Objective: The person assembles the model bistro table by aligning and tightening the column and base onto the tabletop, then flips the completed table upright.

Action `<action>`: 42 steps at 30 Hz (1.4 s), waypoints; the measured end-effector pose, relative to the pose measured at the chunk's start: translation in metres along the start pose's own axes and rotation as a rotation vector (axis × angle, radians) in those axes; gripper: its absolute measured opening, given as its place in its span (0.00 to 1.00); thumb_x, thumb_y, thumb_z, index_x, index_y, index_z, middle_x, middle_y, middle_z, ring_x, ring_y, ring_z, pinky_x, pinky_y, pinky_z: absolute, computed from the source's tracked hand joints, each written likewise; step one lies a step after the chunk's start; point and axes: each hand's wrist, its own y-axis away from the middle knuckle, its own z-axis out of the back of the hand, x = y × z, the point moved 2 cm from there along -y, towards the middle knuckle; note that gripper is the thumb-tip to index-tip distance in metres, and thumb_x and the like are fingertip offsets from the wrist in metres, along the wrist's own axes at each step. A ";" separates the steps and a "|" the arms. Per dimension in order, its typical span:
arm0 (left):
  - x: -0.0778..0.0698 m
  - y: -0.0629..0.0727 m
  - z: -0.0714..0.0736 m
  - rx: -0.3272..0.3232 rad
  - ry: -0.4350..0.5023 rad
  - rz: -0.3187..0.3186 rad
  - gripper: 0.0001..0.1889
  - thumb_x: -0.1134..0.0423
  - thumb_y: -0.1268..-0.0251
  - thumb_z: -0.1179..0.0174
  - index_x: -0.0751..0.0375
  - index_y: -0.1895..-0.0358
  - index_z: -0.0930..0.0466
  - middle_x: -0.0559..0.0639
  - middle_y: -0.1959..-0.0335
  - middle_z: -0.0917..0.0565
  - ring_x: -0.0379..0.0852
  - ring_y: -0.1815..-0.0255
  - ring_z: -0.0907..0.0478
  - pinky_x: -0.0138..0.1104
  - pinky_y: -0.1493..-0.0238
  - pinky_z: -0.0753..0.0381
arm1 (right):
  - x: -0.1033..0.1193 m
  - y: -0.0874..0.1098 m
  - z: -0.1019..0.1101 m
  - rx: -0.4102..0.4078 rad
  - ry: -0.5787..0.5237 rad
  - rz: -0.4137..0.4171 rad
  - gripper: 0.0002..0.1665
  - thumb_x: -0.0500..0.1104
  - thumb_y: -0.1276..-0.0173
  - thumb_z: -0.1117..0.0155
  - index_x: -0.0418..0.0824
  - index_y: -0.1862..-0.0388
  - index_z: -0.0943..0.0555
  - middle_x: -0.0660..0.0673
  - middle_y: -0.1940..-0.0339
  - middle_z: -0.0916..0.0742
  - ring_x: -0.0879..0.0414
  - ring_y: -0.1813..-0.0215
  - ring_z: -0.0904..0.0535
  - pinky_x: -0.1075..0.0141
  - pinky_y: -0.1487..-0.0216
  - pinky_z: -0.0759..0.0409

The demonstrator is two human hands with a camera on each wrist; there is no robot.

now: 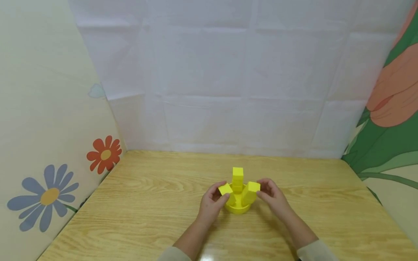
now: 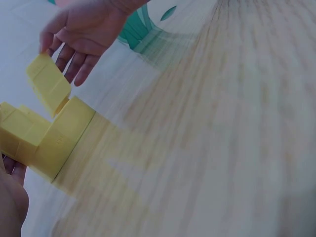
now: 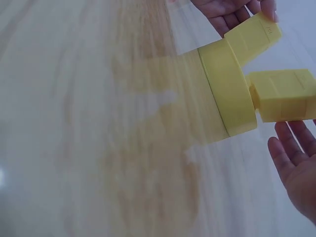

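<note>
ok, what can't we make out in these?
Left wrist: left hand, mostly cut off by left edge.
Right wrist: right hand, partly cut off by right edge.
Right wrist: marking on left block, too small to read.
Head: inside of dish, partly hidden by right block.

Place: indoor tabletop booth, closed on 3 sides; bldg. type (home, office, lab) can't be told.
Table (image 1: 147,217): lt. wood-grain top, w/ glare spot (image 1: 206,257) nr. bottom edge of head view.
Sheet (image 1: 202,65): white, fold creases in grid, upright behind table.
L. wall (image 1: 36,90): cream, w/ blue flower (image 1: 49,197) & red flower (image 1: 105,154), cartoon style.
R. wall (image 1: 398,204): pink tulip (image 1: 396,90), lg. green leaves (image 1: 382,150), same style.
</note>
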 end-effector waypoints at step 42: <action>0.000 0.000 0.000 0.007 0.041 0.015 0.23 0.72 0.37 0.38 0.72 0.39 0.27 0.68 0.41 0.24 0.37 0.51 0.24 0.21 0.50 0.23 | 0.006 0.009 -0.010 0.058 0.099 0.063 0.17 0.38 0.34 0.35 0.34 0.49 0.27 0.39 0.50 0.18 0.52 0.45 0.24 0.64 0.39 0.24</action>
